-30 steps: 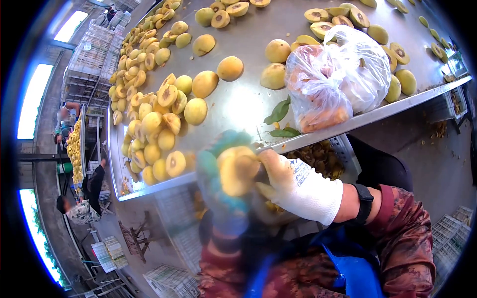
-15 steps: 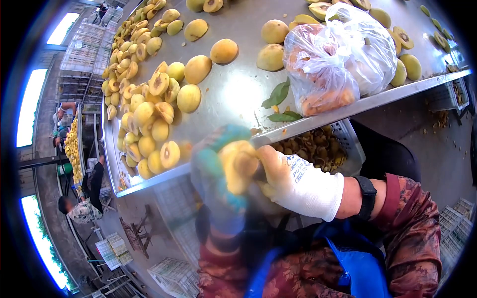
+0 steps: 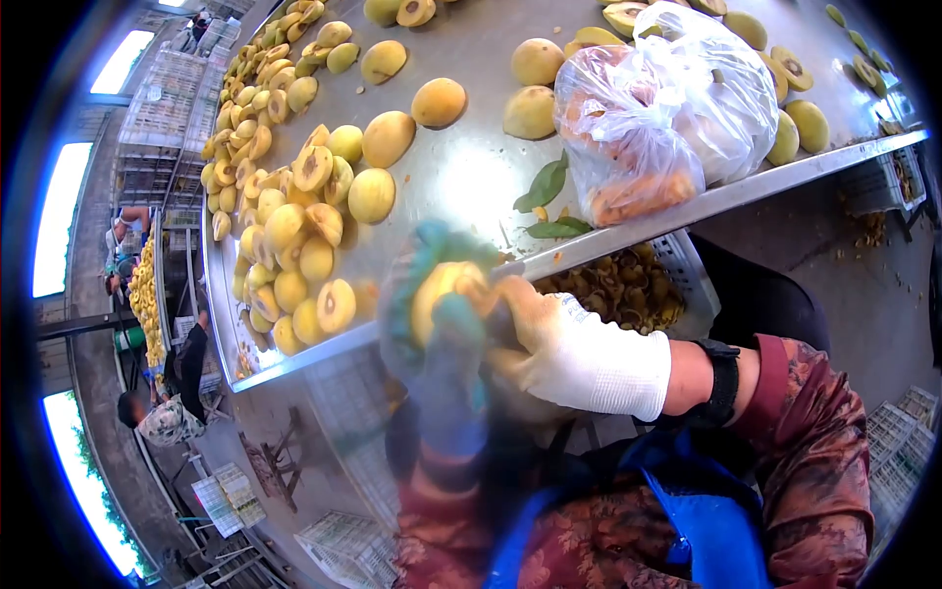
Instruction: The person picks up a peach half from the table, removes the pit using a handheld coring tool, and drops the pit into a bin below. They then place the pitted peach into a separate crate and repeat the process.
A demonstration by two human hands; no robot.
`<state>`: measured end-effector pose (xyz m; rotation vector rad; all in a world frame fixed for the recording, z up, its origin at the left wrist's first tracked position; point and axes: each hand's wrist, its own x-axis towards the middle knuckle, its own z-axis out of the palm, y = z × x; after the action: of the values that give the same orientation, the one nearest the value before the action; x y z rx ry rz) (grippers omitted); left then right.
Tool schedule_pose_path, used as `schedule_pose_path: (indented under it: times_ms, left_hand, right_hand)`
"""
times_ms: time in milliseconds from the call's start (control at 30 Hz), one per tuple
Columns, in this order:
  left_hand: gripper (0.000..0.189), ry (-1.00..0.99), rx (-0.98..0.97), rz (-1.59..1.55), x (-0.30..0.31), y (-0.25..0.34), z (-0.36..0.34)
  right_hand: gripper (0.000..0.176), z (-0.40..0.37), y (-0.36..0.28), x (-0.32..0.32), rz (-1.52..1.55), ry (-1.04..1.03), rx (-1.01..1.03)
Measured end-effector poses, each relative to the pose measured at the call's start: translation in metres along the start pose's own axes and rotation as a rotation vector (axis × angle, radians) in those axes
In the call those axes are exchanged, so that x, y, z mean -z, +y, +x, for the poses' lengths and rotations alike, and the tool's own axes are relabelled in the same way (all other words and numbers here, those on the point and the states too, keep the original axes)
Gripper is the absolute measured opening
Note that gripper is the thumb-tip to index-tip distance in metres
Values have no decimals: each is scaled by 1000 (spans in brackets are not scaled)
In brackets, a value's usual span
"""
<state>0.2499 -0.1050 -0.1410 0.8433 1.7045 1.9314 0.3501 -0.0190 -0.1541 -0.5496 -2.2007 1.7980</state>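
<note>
- The left hand (image 3: 437,334), in a green and blue glove blurred by motion, had its grip closed around a yellow fruit (image 3: 444,293), with the thumb lying across the front of it.
- The right hand (image 3: 584,358), in a white glove stained yellow at the fingers, was at the right side of that fruit, its fingers bent and drawn in; blur hid whether its grip pinched anything.
- The fruit was in front of the near edge of the metal surface (image 3: 481,191), held between the person's body and that edge.
- A black band (image 3: 724,381) circled the right wrist, just below a patterned reddish sleeve (image 3: 810,442).
- On the left part of the surface lay a heap of yellow fruit pieces (image 3: 289,231), some with the brown hollow of the cut side showing.
- Toward the right, a clear bag with orange contents (image 3: 628,137) sat against a whitish plastic bag (image 3: 724,113), close to the edge.
- Two green leaves, an upper leaf (image 3: 545,185) and a lower leaf (image 3: 559,229), lay just left of the bags.
- Below the edge, behind the right hand, a pale crate (image 3: 695,280) held brownish-yellow scraps (image 3: 628,287).
- At far left, a person in a patterned top (image 3: 172,422) was beside another table (image 3: 145,304) covered with yellow pieces.
</note>
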Motion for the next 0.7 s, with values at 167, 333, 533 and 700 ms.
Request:
schedule_pose_path:
  times_ms: [167,333,533,700]
  left_hand:
    - [33,-87,135,-134,16,-5,5]
    - [39,-219,267,-259,21,-1,11]
    - [57,-206,283,-128,48,-32,15]
    - [51,-50,87,7,19,-9,10]
  right_hand:
    - [39,-4,-6,8,60,-162,-181]
    - [39,-11,0,2,392,-294,-305]
    - [35,-5,-12,12,656,-336,-381]
    - [22,-5,-28,21,441,-317,-453]
